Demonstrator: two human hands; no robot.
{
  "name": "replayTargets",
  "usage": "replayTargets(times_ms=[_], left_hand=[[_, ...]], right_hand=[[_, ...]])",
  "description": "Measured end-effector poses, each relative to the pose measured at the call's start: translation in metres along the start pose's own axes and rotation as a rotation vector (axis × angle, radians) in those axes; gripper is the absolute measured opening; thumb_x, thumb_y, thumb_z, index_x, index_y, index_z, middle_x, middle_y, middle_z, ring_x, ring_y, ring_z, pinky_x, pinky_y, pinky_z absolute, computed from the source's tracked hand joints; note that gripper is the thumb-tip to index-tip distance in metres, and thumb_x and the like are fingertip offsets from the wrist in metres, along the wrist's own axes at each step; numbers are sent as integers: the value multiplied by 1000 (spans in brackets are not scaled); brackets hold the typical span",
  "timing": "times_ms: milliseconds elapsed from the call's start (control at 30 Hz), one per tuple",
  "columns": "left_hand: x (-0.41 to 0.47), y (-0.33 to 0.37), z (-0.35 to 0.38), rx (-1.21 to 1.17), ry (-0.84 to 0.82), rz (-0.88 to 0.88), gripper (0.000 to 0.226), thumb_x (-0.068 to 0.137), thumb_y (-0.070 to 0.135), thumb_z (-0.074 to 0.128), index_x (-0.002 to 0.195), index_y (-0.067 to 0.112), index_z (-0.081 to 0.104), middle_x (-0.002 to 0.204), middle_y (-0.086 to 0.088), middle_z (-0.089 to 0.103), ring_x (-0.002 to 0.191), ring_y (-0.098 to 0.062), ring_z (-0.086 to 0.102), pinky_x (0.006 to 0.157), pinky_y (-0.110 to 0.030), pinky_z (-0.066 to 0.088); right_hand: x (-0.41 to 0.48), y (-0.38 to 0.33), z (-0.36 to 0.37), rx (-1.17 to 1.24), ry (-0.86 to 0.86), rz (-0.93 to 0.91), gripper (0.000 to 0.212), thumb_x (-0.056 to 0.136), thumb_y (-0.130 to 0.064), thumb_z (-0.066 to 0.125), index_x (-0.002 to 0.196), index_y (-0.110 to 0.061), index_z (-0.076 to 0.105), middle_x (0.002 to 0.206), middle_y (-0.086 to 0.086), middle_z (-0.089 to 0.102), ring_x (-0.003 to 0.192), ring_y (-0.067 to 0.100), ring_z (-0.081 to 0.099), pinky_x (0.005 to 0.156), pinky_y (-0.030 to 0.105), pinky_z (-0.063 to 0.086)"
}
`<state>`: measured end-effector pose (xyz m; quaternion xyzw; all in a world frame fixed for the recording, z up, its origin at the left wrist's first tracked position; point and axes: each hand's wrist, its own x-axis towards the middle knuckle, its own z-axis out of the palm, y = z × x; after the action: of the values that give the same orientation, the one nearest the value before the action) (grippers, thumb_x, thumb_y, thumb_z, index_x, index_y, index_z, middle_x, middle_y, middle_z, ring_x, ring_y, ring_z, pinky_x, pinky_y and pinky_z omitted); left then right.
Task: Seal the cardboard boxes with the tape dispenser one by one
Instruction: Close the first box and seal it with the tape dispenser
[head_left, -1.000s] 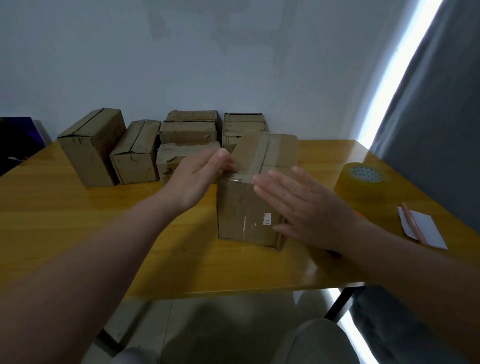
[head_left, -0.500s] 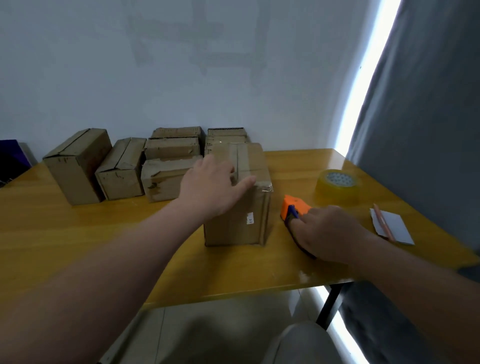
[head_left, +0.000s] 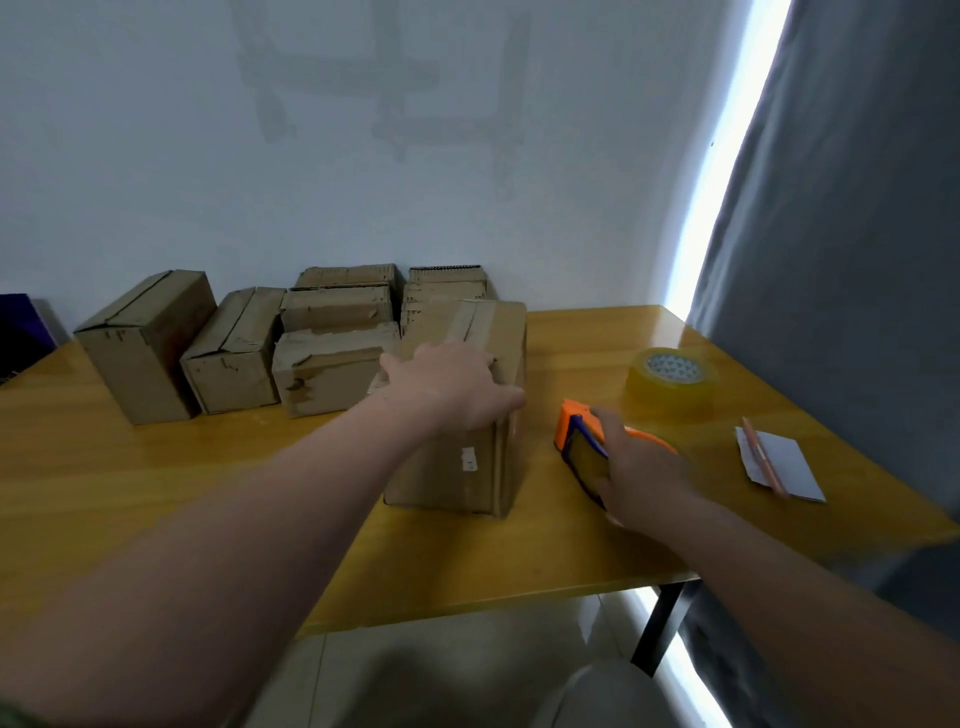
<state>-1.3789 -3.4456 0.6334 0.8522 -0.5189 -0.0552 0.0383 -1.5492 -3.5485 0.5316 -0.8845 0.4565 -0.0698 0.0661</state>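
Single head-worn view: sits above the near edge of the glossy yellow wooden table, close in, facing forward-down across it to the pale wall.

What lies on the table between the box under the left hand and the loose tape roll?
The head view shows the orange tape dispenser there, gripped by the right hand.

My head view is dim and bluish, lit mainly by a blown-out strip of daylight beside the curtain, which glares off the glossy surface, while the right hand smears with motion blur and the wide-angle edges bow.
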Motion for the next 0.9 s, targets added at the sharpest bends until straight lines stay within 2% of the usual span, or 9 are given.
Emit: replayTargets(times_ms=[100,200,367,467,533,600,667,767,900], left_hand=[[-11,-14,-6,7,-63,88,43,86,60,43,118,32,51,104,6,54,101,-22,51,101,-59,33],[-29,-22,-18,5,-146,174,56,91,45,48,144,34,34,123,2,52,106,-18,49,94,-39,44],[-47,-42,-33,96,-191,173,54,88,11,49,138,29,41,116,2,54,92,-13,49,69,-25,40],[-51,-52,-38,128,-187,118,64,85,1,48,142,29,39,127,-1,51,102,-17,47,71,-22,39],[-47,-56,-38,114,-190,87,68,85,10,55,146,29,31,138,-3,43,115,-21,44,84,-29,42],[-40,-59,-31,138,-190,61,75,83,32,64,148,28,25,142,-4,36,125,-25,39,100,-40,39],[-30,-64,-18,173,-157,11,82,80,47,66,147,23,24,140,-5,35,126,-26,37,105,-44,37],[-23,-69,-7,225,-103,-11,78,85,36,61,149,18,20,142,-7,34,128,-29,36,107,-44,37],[-24,-64,-13,229,-122,62,68,91,14,48,151,16,17,154,-4,23,137,-26,29,110,-37,31]], right_hand=[[3,1,-10,176,54,34,63,92,-18,52,144,-33,21,117,6,58,99,27,58,75,35,46],[10,2,-18,403,120,102,44,92,-15,46,132,-32,38,106,9,59,86,28,58,67,35,47],[11,-2,-34,615,176,247,30,92,-15,42,115,-30,53,84,2,58,70,20,53,57,31,39],[7,-4,-41,667,215,252,20,90,-25,56,109,-29,55,85,-2,58,72,18,54,57,30,40],[4,-9,-44,671,207,229,33,80,-35,72,107,-29,54,93,-2,57,82,20,55,62,31,43],[2,-17,-45,677,187,209,48,71,-39,81,108,-29,52,98,-3,54,89,20,53,60,29,41],[1,-24,-47,682,183,184,55,68,-36,83,112,-29,51,100,-3,51,91,18,50,56,26,39],[1,-25,-50,673,173,173,62,66,-29,84,116,-32,46,99,-3,51,90,19,52,60,28,46],[1,-17,-55,673,223,196,67,66,-26,82,122,-31,45,101,-2,53,90,19,54,59,27,45]])
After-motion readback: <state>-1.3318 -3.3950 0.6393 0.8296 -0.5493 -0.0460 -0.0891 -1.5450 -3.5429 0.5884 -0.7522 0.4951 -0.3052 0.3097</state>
